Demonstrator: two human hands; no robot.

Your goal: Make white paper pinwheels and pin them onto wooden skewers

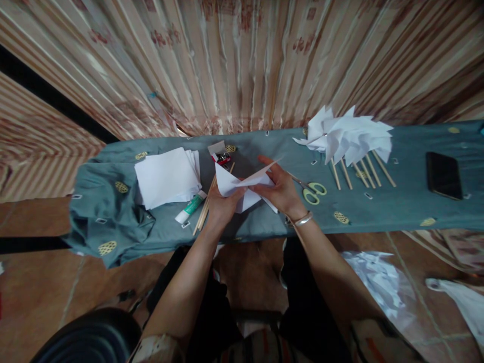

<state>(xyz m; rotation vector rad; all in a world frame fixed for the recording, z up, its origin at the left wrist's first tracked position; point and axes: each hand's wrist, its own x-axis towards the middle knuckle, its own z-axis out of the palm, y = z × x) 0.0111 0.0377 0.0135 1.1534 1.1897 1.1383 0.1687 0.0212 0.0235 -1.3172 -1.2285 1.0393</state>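
From my remote seat, the relation I mind most is how the paper (226, 180) sits between two sets of fingers. It is up off the cloth (260, 147), or at least its upper flaps are, near the front edge and straight ahead of the wearer's body. The left hand (222, 204) pinches its near left side, thumb on top; the right hand (282, 189) grips the right side, thumb pointing inward, fingers partly behind a flap. The thumbs nearly meet by the middle, so I call neither hand nearer. The spread runs mostly left to right, across the line of the forearms, one flap rising to the far left, another slanting to the far right (a true long axis I cannot make out in the folds).

Sticks (202, 218) lie just left of the left hand, pointing away from the wearer, with the glue (190, 207) beside them. A box (222, 157) stands beyond the paper. The scissors (314, 192) are just right of the right hand, and the pinwheels (350, 133) lie farther right.
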